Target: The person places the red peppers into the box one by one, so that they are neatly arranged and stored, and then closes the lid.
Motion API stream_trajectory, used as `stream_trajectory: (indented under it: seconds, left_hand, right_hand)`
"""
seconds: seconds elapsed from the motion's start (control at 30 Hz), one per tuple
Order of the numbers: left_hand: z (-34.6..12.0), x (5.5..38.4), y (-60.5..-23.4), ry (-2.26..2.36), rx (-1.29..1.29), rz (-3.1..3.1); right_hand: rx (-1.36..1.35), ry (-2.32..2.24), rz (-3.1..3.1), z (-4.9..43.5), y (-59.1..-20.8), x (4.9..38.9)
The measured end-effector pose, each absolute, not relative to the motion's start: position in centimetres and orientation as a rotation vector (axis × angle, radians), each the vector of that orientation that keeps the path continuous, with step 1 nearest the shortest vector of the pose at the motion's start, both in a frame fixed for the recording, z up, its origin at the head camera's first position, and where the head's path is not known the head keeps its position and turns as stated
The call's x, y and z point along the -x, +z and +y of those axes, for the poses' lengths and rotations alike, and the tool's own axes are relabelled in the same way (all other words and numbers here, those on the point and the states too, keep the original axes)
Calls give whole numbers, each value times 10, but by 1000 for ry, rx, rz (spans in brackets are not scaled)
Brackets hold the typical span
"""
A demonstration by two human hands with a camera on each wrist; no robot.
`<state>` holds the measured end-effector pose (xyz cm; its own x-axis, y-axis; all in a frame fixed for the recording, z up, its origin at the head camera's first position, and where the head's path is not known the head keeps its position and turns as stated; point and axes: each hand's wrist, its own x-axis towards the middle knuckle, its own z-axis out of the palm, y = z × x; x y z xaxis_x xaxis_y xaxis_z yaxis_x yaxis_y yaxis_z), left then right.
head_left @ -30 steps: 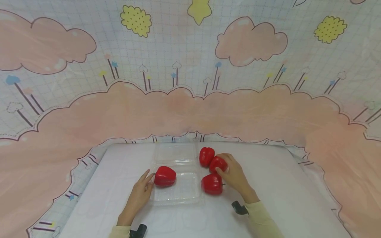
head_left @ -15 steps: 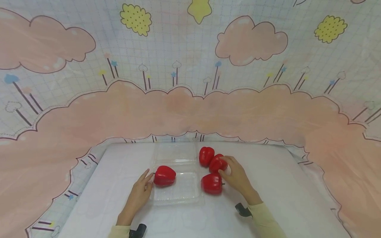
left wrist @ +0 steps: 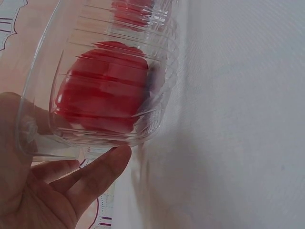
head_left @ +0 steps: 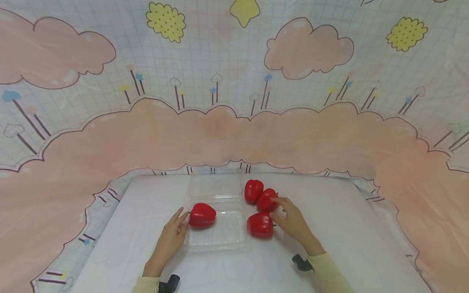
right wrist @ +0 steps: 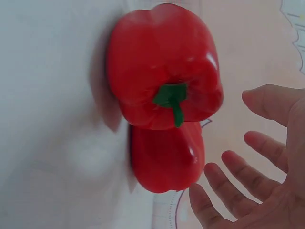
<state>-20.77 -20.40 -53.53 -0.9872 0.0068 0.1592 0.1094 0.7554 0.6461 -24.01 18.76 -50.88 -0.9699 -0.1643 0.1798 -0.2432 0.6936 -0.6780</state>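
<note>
A red bell pepper (head_left: 202, 215) lies on its side in the left part of a clear plastic clamshell container (head_left: 229, 240), its stem to the left. At the container's left wall my left hand (head_left: 171, 234) rests with fingers extended, a fingertip touching the outside in the left wrist view. To the right of the container are three more red bell peppers: a back one (head_left: 253, 191), a middle one (head_left: 266, 200) and a front one (head_left: 260, 225). My right hand (head_left: 293, 219) hovers beside the middle and front ones; the right wrist view shows its fingers (right wrist: 248, 176) spread, holding nothing.
The container's clear lid (head_left: 214, 189) lies folded back behind it. Everything stands on a white table (head_left: 329, 211), in front of a backdrop cloth (head_left: 234, 138) printed with clouds. Each wrist carries a small black device (head_left: 302, 262).
My right hand has let go of the middle bell pepper and drawn back slightly towards me and to the right. More of that pepper shows now. The left hand stays at the container.
</note>
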Motion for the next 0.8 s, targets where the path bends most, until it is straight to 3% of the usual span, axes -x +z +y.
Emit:
stream_trajectory:
  seconds: [0.8]
  left_hand:
    - [-204,208,-535,-1057,104,-2790]
  right_hand:
    - [-307,1336,-2881,178,-525,231]
